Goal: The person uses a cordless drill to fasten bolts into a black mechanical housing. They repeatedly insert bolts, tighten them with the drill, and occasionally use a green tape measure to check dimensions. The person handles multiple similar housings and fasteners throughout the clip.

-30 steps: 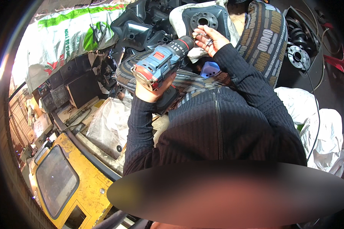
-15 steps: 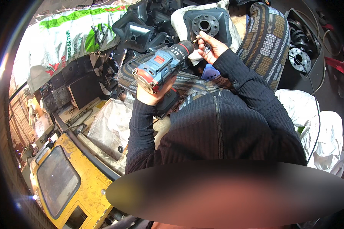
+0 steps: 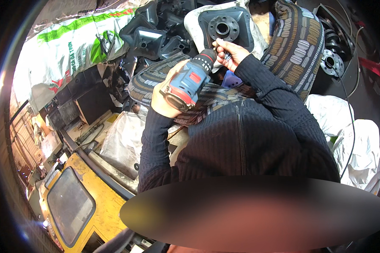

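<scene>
My left hand [image 3: 166, 93] is wrapped round a blue and red cordless drill [image 3: 190, 80], its chuck aimed up and right. Right at the chuck's front, my right hand [image 3: 234, 54] is closed, thumb and fingertips pinched together. Small shiny metal pieces show between its fingers; they look like screws, but are too small to be sure. Just beyond lies a dark square housing [image 3: 245, 26] with a round metal flange [image 3: 231, 34]. The flange has a ring of holes and a centre bore. White cloth [image 3: 194, 22] lies under the housing, between my legs.
Several similar dark housings [image 3: 147, 42] are piled at the far left, beside a white and green sack [image 3: 67, 55]. A bin [image 3: 344, 69] at the right holds flanged metal parts [image 3: 332, 62]. White bags [image 3: 356, 147] and a black cable [image 3: 351, 114] lie nearby. A yellow machine [image 3: 93, 194] stands lower left.
My left hand has turned the drill and shifted it slightly right, so its rear now faces me more. The right hand stays by the chuck, moved slightly left.
</scene>
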The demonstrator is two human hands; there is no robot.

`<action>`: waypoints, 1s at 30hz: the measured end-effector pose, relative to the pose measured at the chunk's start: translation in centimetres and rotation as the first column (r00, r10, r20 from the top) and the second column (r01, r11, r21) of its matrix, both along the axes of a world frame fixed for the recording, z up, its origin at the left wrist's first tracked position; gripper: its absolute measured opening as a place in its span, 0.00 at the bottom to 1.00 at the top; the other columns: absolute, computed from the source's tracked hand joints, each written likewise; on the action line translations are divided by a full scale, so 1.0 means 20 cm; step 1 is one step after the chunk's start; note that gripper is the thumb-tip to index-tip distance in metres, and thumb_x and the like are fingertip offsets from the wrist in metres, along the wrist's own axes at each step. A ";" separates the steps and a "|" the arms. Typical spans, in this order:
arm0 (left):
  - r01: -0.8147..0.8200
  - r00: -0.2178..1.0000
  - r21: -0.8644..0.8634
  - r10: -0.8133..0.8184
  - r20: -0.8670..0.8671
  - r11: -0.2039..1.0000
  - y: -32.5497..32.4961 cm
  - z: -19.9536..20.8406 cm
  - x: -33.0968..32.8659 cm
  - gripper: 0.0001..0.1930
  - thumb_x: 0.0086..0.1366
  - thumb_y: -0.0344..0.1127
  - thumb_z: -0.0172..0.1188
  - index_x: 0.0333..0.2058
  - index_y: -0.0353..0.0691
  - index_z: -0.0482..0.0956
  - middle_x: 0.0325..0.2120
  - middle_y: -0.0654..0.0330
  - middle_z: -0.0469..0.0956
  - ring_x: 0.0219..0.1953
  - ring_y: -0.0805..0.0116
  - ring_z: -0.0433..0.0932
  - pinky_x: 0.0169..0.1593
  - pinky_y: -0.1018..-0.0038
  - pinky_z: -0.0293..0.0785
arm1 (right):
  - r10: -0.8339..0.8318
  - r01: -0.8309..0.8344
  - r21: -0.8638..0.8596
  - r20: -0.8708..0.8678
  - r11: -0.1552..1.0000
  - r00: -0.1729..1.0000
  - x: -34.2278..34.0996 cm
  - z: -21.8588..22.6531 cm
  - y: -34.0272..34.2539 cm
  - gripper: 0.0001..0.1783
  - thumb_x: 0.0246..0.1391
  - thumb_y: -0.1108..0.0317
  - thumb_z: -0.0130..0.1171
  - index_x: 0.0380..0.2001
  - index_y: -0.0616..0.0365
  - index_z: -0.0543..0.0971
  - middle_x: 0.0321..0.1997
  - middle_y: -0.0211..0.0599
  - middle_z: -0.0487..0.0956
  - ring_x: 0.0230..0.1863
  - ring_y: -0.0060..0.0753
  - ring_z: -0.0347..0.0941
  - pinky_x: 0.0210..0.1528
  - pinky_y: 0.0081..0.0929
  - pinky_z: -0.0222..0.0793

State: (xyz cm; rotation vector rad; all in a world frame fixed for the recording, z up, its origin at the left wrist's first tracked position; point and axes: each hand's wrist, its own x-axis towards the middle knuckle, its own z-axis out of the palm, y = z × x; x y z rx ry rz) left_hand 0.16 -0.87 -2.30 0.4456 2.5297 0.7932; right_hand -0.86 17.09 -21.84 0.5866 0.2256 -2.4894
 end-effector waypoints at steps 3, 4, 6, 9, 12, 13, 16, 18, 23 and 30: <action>0.372 0.846 -0.272 -0.445 -0.294 0.887 -0.02 -0.05 -0.08 0.20 0.48 0.34 0.63 0.42 0.39 0.75 0.39 0.55 0.76 0.42 0.57 0.75 0.45 0.66 0.70 | -0.024 0.022 0.081 0.018 0.996 1.000 0.01 -0.05 0.01 0.17 0.57 0.58 0.54 0.39 0.63 0.75 0.20 0.24 0.72 0.19 0.16 0.68 0.23 0.18 0.71; 0.321 0.836 -0.109 -0.335 -0.434 0.941 -0.03 -0.06 -0.10 0.15 0.49 0.31 0.63 0.38 0.39 0.76 0.31 0.56 0.77 0.31 0.61 0.78 0.35 0.68 0.73 | -0.029 0.030 0.053 -0.026 0.998 0.999 0.02 -0.06 0.02 0.19 0.57 0.57 0.53 0.39 0.64 0.76 0.21 0.24 0.72 0.19 0.16 0.67 0.23 0.18 0.71; 0.254 0.914 -0.051 -0.257 -0.316 0.966 -0.06 -0.10 -0.15 0.13 0.49 0.30 0.63 0.35 0.37 0.77 0.24 0.59 0.76 0.22 0.66 0.76 0.27 0.71 0.72 | -0.150 0.117 0.376 0.061 0.919 0.987 0.04 -0.10 0.06 0.18 0.59 0.56 0.50 0.41 0.60 0.76 0.19 0.19 0.65 0.16 0.12 0.59 0.21 0.17 0.64; 0.146 0.964 0.008 -0.141 -0.225 0.989 -0.11 -0.15 -0.21 0.12 0.50 0.30 0.65 0.34 0.35 0.76 0.20 0.61 0.75 0.17 0.72 0.73 0.20 0.75 0.69 | -0.402 0.224 0.658 0.131 0.719 0.906 0.05 -0.17 0.12 0.14 0.59 0.58 0.50 0.38 0.55 0.79 0.20 0.18 0.65 0.12 0.09 0.54 0.14 0.14 0.61; 0.081 0.982 -0.010 -0.081 -0.172 0.997 -0.12 -0.21 -0.27 0.15 0.49 0.31 0.66 0.36 0.35 0.75 0.21 0.61 0.76 0.17 0.74 0.74 0.19 0.77 0.68 | -0.357 0.086 0.800 0.166 0.594 0.919 0.00 -0.23 0.11 0.19 0.50 0.54 0.60 0.37 0.59 0.79 0.23 0.23 0.72 0.13 0.12 0.60 0.13 0.14 0.61; 0.028 0.992 -0.008 -0.029 -0.120 1.000 -0.12 -0.23 -0.28 0.17 0.49 0.32 0.67 0.37 0.35 0.74 0.22 0.61 0.76 0.18 0.74 0.74 0.20 0.77 0.69 | -0.351 0.007 0.832 0.226 0.554 0.909 -0.02 -0.24 0.10 0.21 0.48 0.53 0.63 0.37 0.60 0.79 0.25 0.24 0.74 0.14 0.13 0.61 0.13 0.14 0.61; -0.027 0.998 -0.062 0.024 -0.052 0.998 -0.11 -0.27 -0.32 0.20 0.49 0.33 0.68 0.40 0.34 0.73 0.23 0.60 0.76 0.19 0.74 0.74 0.21 0.77 0.70 | -0.207 -0.013 0.837 0.151 0.548 0.967 -0.06 -0.26 0.07 0.29 0.40 0.49 0.68 0.37 0.63 0.78 0.33 0.33 0.78 0.22 0.18 0.70 0.18 0.14 0.66; -0.042 0.998 -0.091 0.039 -0.042 0.995 -0.10 -0.29 -0.34 0.22 0.48 0.32 0.68 0.41 0.34 0.72 0.27 0.58 0.77 0.23 0.72 0.76 0.25 0.75 0.72 | -0.176 -0.035 0.852 0.148 0.523 0.973 -0.08 -0.26 0.06 0.30 0.40 0.50 0.68 0.39 0.65 0.76 0.34 0.36 0.78 0.28 0.21 0.72 0.22 0.16 0.70; 0.078 0.990 -0.079 -0.087 -0.107 0.994 -0.09 -0.27 -0.39 0.23 0.48 0.33 0.69 0.43 0.35 0.71 0.33 0.57 0.76 0.33 0.69 0.76 0.35 0.73 0.73 | -0.189 0.087 0.857 0.012 0.508 0.982 -0.09 -0.19 0.07 0.23 0.43 0.54 0.67 0.36 0.63 0.77 0.31 0.32 0.77 0.25 0.18 0.71 0.22 0.15 0.68; -0.128 0.973 -0.136 0.151 0.177 0.982 -0.07 -0.19 -0.48 0.29 0.46 0.39 0.71 0.45 0.34 0.70 0.29 0.56 0.77 0.26 0.69 0.78 0.30 0.75 0.75 | -0.201 0.194 0.796 -0.092 0.574 0.975 -0.09 -0.10 0.09 0.17 0.45 0.58 0.66 0.30 0.61 0.77 0.26 0.28 0.76 0.20 0.16 0.68 0.21 0.14 0.68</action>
